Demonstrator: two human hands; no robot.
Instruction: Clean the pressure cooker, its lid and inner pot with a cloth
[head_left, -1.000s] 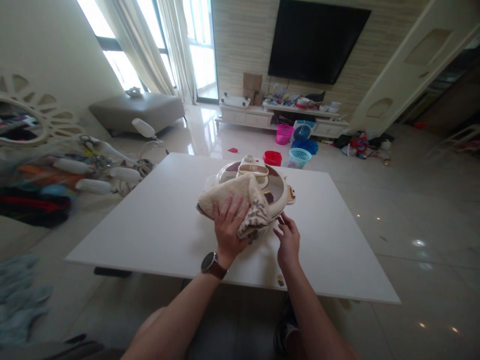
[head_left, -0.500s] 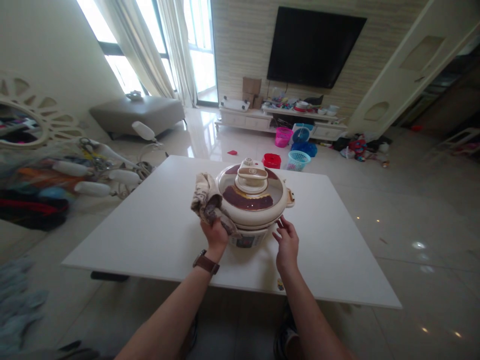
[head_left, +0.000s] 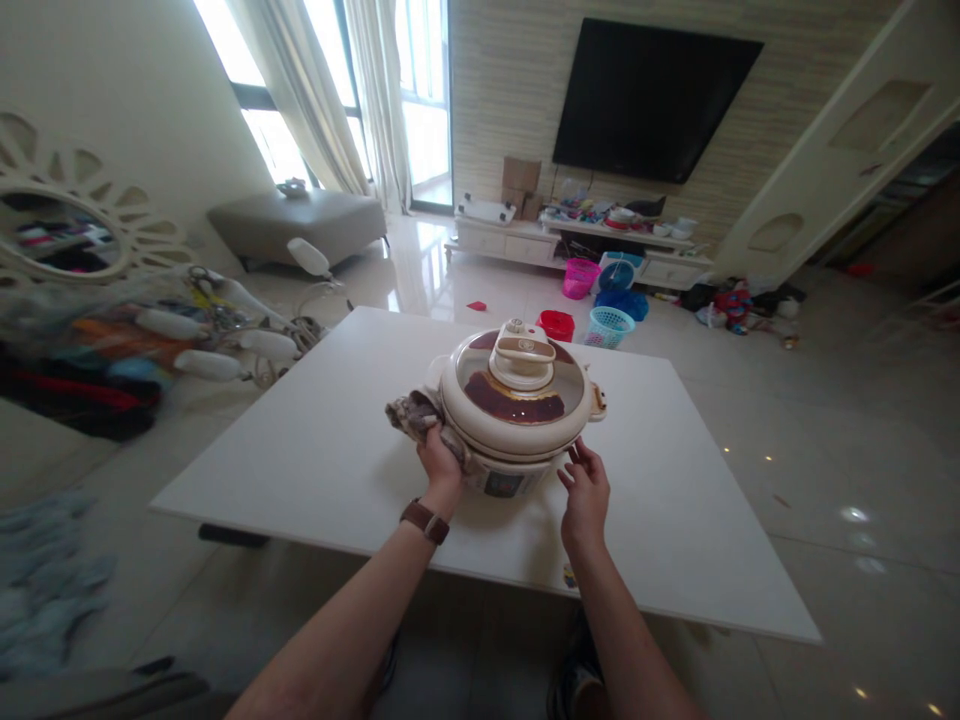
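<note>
A cream electric cooker (head_left: 517, 440) with a brown-and-clear lid and a raised handle stands on the white table (head_left: 300, 460). My left hand (head_left: 440, 465), with a brown watch on its wrist, holds a crumpled patterned cloth (head_left: 415, 415) against the cooker's left side. At the cooker's lower right side is my right hand (head_left: 586, 497), its fingers apart and bent, the fingertips at or near the body below the side handle. It holds nothing that I can see.
Beyond the table's far edge sit a red basin (head_left: 556, 324), a light blue basket (head_left: 609, 326) and a pink basket (head_left: 580, 278). A lamp with white shades (head_left: 266, 345) is at the left. A small sticker (head_left: 569, 576) lies by the near edge.
The cloth has dropped lower and flatter along the cooker's left side with my left hand. My right hand stays by the cooker's right side. The whole view has shifted slightly.
</note>
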